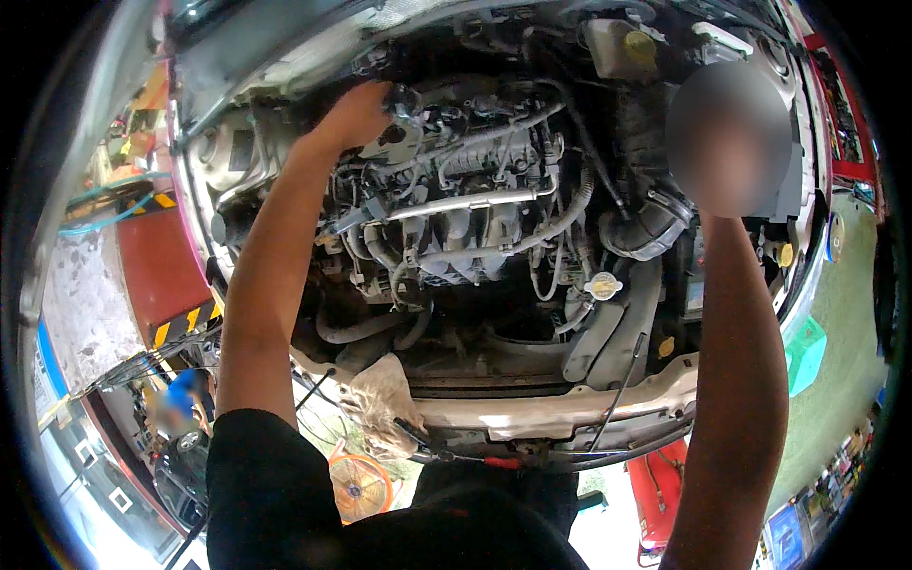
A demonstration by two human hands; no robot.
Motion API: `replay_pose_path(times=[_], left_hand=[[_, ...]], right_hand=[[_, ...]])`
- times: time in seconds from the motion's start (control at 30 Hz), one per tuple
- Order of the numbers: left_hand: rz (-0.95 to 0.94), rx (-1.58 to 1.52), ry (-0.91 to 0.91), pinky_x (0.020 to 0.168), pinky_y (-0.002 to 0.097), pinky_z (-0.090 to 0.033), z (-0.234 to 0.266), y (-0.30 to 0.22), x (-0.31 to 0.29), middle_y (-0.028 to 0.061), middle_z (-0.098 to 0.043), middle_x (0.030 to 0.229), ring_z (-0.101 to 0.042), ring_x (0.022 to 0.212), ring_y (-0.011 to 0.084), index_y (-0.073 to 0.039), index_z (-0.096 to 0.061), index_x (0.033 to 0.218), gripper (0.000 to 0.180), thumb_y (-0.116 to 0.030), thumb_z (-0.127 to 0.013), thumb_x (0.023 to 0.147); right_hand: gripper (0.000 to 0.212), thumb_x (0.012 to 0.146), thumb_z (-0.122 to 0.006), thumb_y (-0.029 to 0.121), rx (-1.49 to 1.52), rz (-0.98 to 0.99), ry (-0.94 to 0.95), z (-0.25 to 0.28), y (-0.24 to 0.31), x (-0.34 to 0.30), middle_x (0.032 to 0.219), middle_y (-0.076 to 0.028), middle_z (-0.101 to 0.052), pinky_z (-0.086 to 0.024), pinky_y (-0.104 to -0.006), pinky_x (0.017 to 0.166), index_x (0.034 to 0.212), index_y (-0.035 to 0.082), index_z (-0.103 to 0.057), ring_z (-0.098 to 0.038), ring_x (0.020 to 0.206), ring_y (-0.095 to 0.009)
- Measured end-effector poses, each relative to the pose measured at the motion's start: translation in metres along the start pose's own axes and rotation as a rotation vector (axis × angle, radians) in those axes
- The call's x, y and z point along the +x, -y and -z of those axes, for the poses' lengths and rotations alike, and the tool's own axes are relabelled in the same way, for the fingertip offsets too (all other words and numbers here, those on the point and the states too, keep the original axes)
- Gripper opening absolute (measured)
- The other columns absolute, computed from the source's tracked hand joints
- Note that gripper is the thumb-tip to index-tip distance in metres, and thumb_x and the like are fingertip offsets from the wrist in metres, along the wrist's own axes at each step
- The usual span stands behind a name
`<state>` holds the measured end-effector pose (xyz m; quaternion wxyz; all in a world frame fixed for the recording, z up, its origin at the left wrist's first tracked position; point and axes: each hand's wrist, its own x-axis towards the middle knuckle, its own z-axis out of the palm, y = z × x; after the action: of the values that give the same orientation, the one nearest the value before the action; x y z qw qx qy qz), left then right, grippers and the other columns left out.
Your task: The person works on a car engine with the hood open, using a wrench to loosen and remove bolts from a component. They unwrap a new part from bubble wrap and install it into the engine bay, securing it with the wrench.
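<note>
Both arms reach forward over an open engine bay. At the far left of the engine, my left hand is closed, its fingers curled down beside a shiny round metal part. What its fingers hold is hidden. My right hand rests or hovers at the right side of the bay, near the black ribbed air intake hose. A grey blur covers that hand, so neither its fingers nor anything in them shows. A silver pipe runs across the engine between my arms.
A radiator cap sits right of the engine. A reservoir with a yellow cap stands at the back. A crumpled rag hangs over the front edge. An orange fan and red equipment stand below. Another person is far left.
</note>
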<state>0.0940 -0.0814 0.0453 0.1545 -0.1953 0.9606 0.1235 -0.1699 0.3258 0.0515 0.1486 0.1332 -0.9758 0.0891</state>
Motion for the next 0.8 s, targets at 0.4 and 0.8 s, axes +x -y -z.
replay_pose_path(times=[0.4, 0.8], left_hand=[[0.104, -0.616, 0.122, 0.097, 0.0347, -0.046, -0.030, 0.042, -0.016, 0.0065, -0.072, 0.116, -0.062, 0.106, 0.0198, -0.005, -0.068, 0.127, 0.044, -0.018, -0.079, 0.087], [-0.040, -0.831, 0.127, 0.095, 0.0339, -0.045, -0.055, 0.060, -0.018, 0.0017, -0.068, 0.125, -0.058, 0.104, 0.0189, -0.011, -0.067, 0.130, 0.046, -0.014, -0.072, 0.084]], right_hand=[[0.050, 0.100, -0.052, 0.044, -0.031, -0.072, 0.056, 0.014, 0.028, -0.008, 0.136, -0.017, -0.055, -0.033, -0.0549, 0.112, 0.137, 0.010, -0.056, -0.049, 0.131, -0.038], [0.049, 0.102, -0.050, 0.043, -0.039, -0.101, 0.063, 0.023, 0.031, -0.013, 0.140, -0.016, -0.052, -0.032, -0.0543, 0.114, 0.140, 0.012, -0.054, -0.047, 0.134, -0.038]])
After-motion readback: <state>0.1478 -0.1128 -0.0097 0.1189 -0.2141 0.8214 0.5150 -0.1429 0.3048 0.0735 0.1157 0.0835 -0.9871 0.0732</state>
